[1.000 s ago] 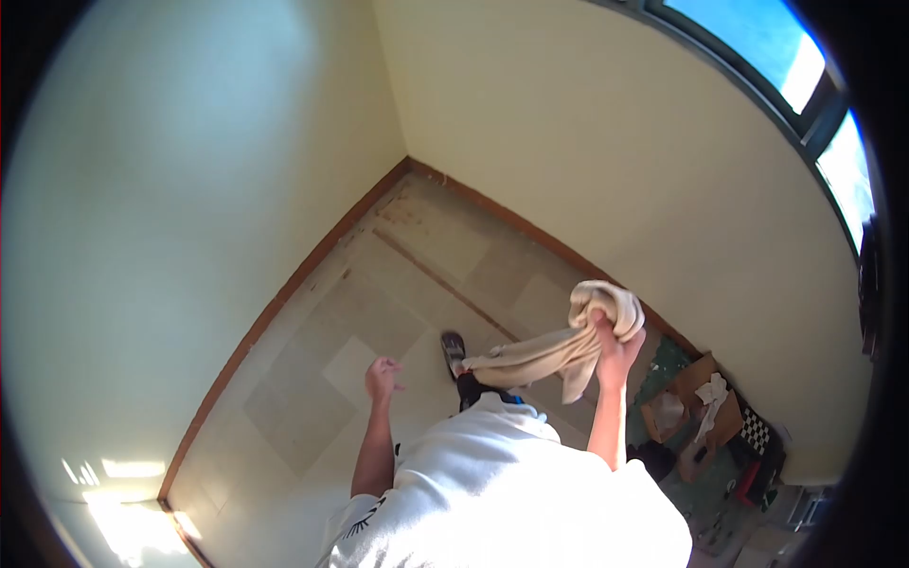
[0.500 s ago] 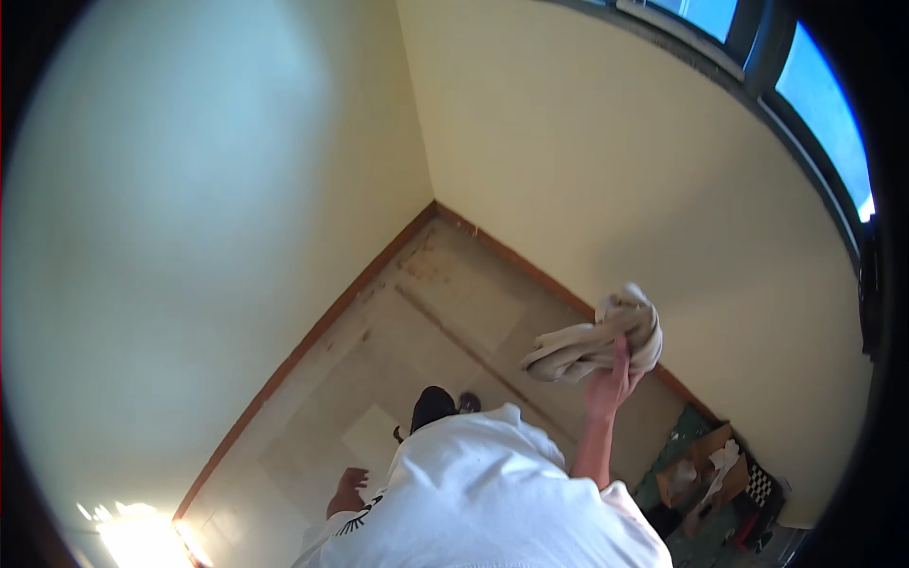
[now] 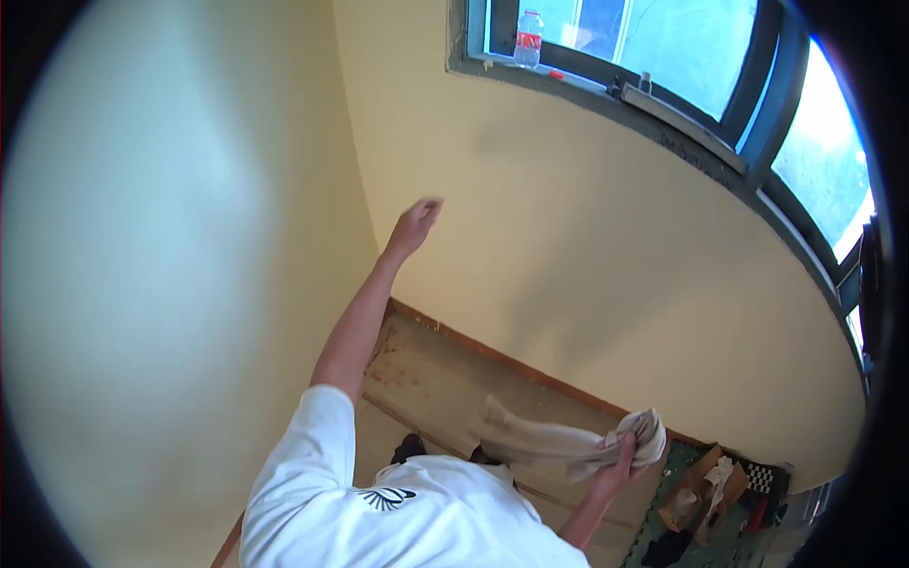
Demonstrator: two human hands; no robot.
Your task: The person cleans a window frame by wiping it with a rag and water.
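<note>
A crumpled beige-grey cloth [image 3: 578,443] is gripped in my right hand [image 3: 625,462], low in front of the wall. Part of the cloth bunches above the fingers, while a long loose end trails left and is blurred. My left hand [image 3: 417,225] is raised with the arm stretched forward, in front of the cream wall near the corner. Its fingers are loosely bent with a gap between them, and nothing shows in them. Up on the window ledge, apart from my left hand, stands a clear plastic bottle [image 3: 528,43] with a red label.
A window ledge [image 3: 578,93] runs along the wall, with a red cap [image 3: 556,74] and a small container [image 3: 646,83] on it. At lower right, an open cardboard box [image 3: 691,492] and a checkered item [image 3: 759,476] sit on a green mat [image 3: 653,525].
My left hand has risen from beside my body to out in front of the wall. My right hand has lowered with the cloth, whose end swings left. The view has tilted up, showing the bottle.
</note>
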